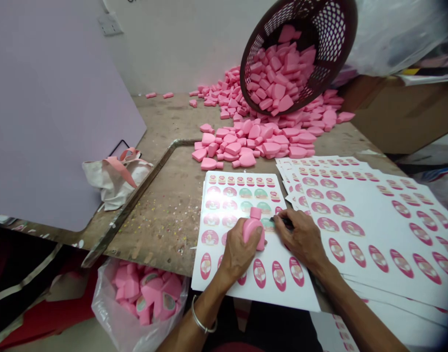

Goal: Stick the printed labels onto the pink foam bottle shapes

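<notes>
My left hand (240,249) is closed around a small pink plastic bottle (254,228), its neck pointing away from me. Under it lies a sheet of stickers (238,189) printed with rows of pink, green and red labels. Just right of the bottle, my right hand (298,235) pinches a thin dark pointed tool (285,223). The tool's tip is over the sheet near a green label (268,225); its exact kind is too small to make out. Whether the tip touches that label I cannot tell.
Pink bottles (242,142) lie heaped behind the sheet, spilling from a tipped brown basket (334,44). More sticker sheets (359,200) fan out at right. A plastic bag (106,293) of labelled bottles hangs below the table's front edge. A metal strip (136,195) and cloth bag (116,190) are left.
</notes>
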